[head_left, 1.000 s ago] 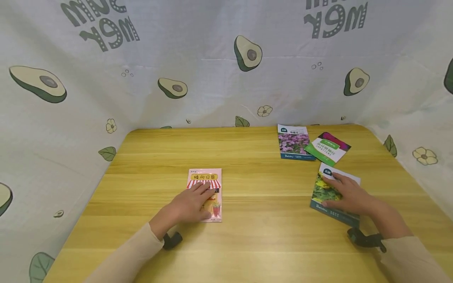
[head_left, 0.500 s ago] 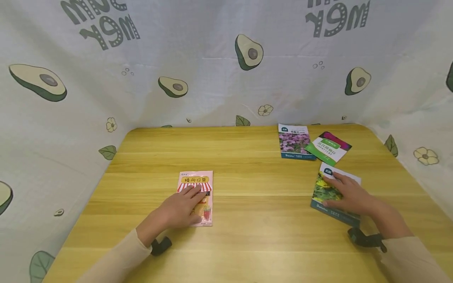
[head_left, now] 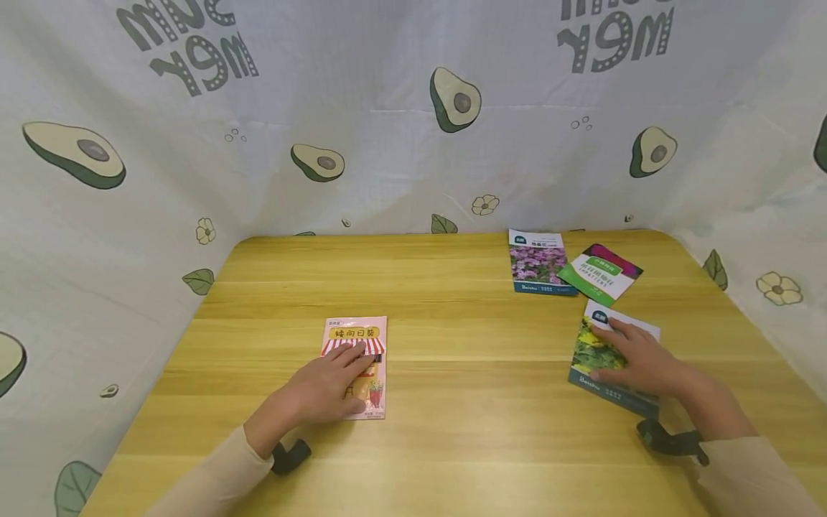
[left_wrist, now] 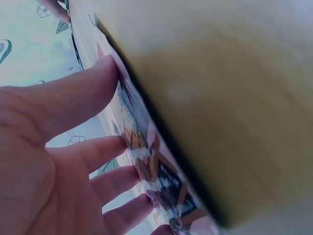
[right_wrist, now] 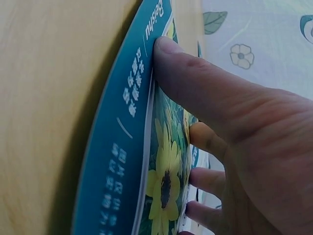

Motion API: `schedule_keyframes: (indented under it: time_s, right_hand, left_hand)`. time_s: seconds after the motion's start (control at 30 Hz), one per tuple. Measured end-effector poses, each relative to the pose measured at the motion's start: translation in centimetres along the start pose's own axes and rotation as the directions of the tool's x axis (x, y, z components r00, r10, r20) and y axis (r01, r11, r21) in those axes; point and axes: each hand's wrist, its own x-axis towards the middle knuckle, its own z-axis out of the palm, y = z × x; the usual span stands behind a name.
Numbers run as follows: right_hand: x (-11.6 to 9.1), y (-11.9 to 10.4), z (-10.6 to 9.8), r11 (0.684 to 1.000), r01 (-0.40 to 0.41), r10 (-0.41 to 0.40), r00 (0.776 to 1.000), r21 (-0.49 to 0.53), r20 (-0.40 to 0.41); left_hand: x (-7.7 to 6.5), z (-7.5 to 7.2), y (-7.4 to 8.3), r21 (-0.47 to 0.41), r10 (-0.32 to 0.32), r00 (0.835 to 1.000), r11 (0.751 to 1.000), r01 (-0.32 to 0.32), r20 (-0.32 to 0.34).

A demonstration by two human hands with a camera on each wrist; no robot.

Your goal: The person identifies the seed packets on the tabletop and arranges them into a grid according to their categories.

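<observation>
Flower packet under right hand, pink packet under left hand

The right hand rests its thumb and fingertips on a thin, flat packet with a teal, white-lettered band and yellow-flower picture. Pale wood-toned tabletop lies past the thumb tip; pale leaf-and-flower-printed cloth shows behind the thumb.

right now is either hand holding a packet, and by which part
Nothing is gripped: the left hand lays its fingertips on the pink packet, the right hand on the yellow-flower packet.
</observation>
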Motion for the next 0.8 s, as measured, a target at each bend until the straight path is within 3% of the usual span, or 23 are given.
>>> schedule_keyframes:
  time_s: [0.6, 0.8]
  right_hand:
    - [-0.39, -0.14, -0.29, 0.999, 0.037, -0.036, 0.999, 0.017, -0.028]
    - [-0.36, -0.61, -0.11, 0.995, 0.087, -0.085, 0.996, 0.049, -0.041]
  left_hand:
    - [-0.21, 0.04, -0.53, 0.013, 0.059, 0.998, 0.998, -0.059, -0.005]
    - [-0.2, -0.15, -0.36, 0.014, 0.038, 0.999, 0.999, -0.038, 0.005]
